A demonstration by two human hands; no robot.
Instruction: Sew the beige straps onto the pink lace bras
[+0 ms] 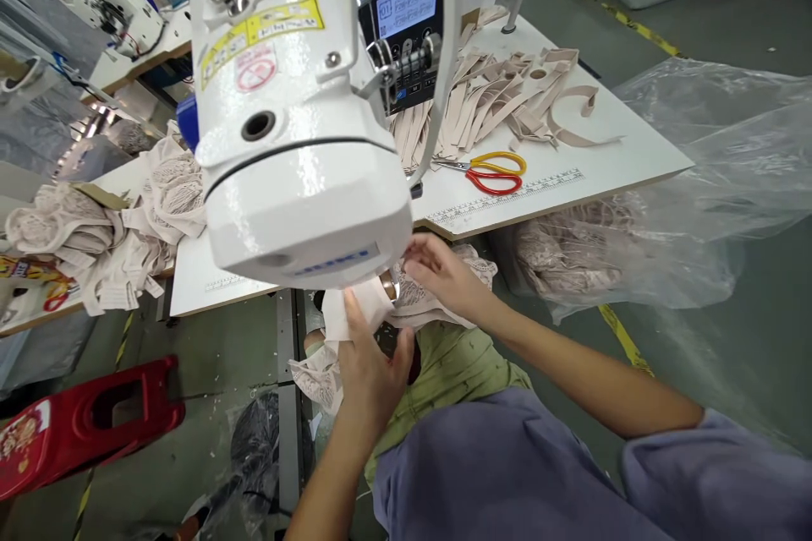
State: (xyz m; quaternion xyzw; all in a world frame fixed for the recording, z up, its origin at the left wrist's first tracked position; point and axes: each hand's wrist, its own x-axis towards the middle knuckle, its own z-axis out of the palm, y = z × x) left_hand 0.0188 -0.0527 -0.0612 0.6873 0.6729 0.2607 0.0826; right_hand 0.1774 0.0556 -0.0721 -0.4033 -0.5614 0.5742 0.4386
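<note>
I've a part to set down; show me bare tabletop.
Bare white tabletop lies right of the yellow-and-red-handled scissors, between beige fabric strips and near edge; a smaller patch at left, between pale lacy fabric and the white sewing machine head. Crowded: beyond the scissors, and around the left hand and right hand.

sewing machines (304, 203): at least 2 | lit display (407, 4): 1 | scissors (498, 162) beside fabric strips (480, 106): 1 | strips: uncountable

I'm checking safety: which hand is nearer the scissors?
Right. The right hand is below and left of the scissors in the picture; the left hand is farther down and left.
</note>
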